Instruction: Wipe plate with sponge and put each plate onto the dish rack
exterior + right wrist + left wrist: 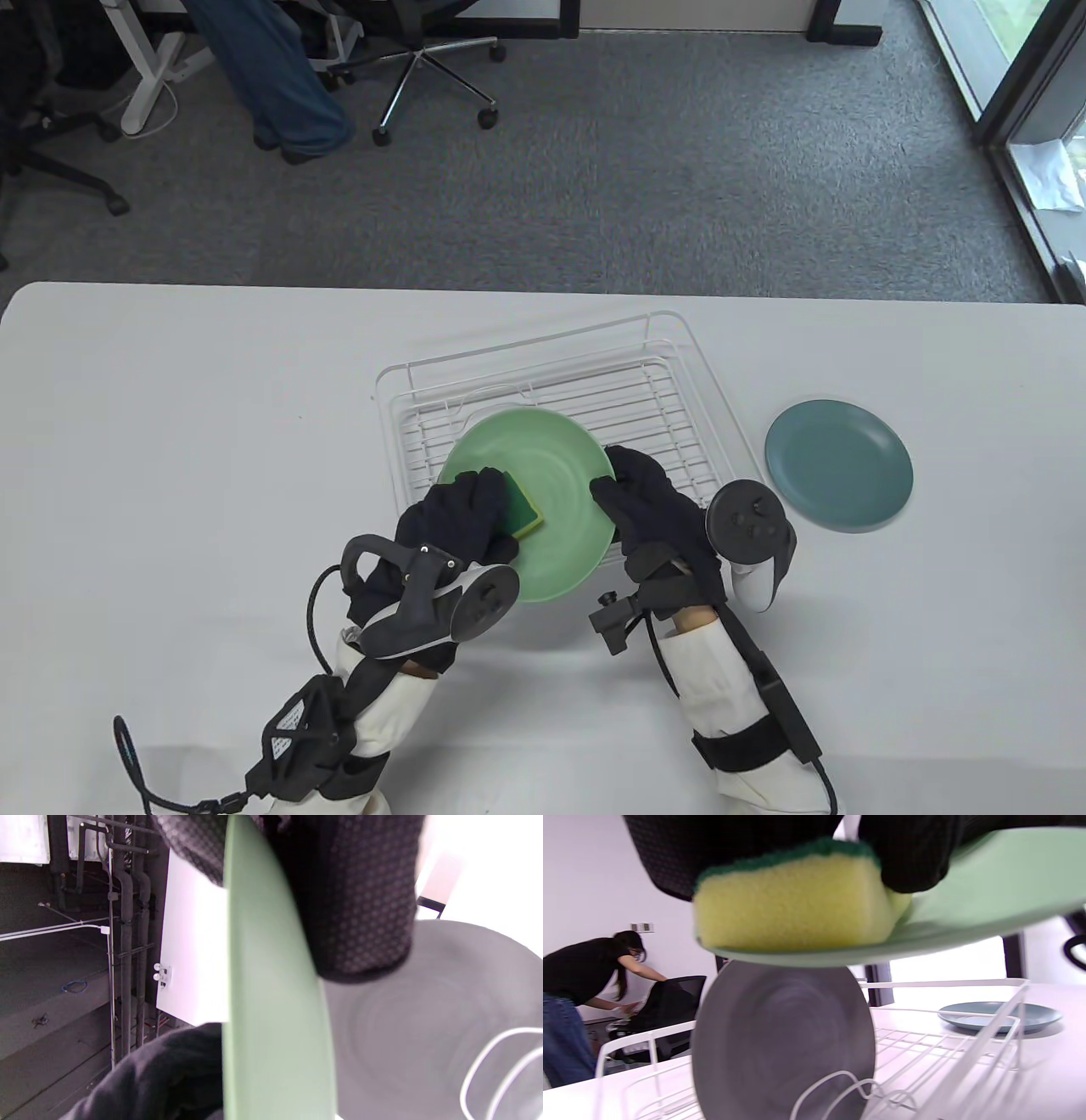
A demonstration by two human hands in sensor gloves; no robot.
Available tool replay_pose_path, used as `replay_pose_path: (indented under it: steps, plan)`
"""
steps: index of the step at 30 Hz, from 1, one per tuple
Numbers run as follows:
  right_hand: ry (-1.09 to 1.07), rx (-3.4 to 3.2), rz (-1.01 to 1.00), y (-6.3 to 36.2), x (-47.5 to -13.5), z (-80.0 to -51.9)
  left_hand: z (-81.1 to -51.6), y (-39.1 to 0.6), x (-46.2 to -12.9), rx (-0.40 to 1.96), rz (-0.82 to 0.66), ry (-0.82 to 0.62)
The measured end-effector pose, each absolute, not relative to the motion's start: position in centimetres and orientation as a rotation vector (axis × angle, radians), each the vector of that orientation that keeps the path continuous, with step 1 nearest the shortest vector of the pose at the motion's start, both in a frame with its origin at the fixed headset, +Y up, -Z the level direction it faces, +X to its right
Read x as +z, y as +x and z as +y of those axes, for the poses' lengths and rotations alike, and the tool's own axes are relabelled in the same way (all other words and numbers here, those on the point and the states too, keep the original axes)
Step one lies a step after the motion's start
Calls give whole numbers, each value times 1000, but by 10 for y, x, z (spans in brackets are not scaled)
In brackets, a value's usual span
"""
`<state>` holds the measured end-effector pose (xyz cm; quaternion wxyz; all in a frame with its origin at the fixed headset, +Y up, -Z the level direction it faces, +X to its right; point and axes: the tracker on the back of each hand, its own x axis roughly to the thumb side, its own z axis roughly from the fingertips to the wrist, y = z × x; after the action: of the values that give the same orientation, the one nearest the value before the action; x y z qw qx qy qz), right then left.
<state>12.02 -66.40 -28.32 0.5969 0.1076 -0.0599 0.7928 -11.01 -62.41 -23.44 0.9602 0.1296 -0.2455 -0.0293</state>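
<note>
The wiping step is in hand: the left hand [458, 526] grips a yellow sponge with a green scouring side [522, 508], fingers curled over it, and presses it onto the face of the light green plate [543, 475], near that plate's left rim. The right hand [649, 509] pinches the plate's right edge, thumb on the face and fingers beneath, holding it raised and tilted over the near part of the white wire dish rack [679, 373]. The left wrist view shows a grey plate [785, 1039] already standing upright in the rack, directly below the green one. A teal plate [838, 464] lies flat on the desk [170, 424] just right of the rack, seemingly not yet wiped. The next move probably calls for sweeping the sponge across the rest of the green face, then lifting the sponge away and turning the plate on edge to slot it beside the grey plate without knocking it.
</note>
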Motion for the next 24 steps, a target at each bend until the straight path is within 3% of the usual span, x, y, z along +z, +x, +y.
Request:
replay_pose_path:
  steps: [6, 10, 15, 24]
  plan:
    - [283, 1766, -64, 113, -285, -670, -621, -101, -226, 43, -623, 250]
    - [365, 1726, -2, 104, -285, -671, -620, -99, -223, 1, -619, 300]
    - [494, 1674, 80, 92, -284, -671, -619, -110, -226, 10, -538, 372]
    - [490, 1671, 86, 94, -285, -670, -625, -132, -244, -97, -347, 307]
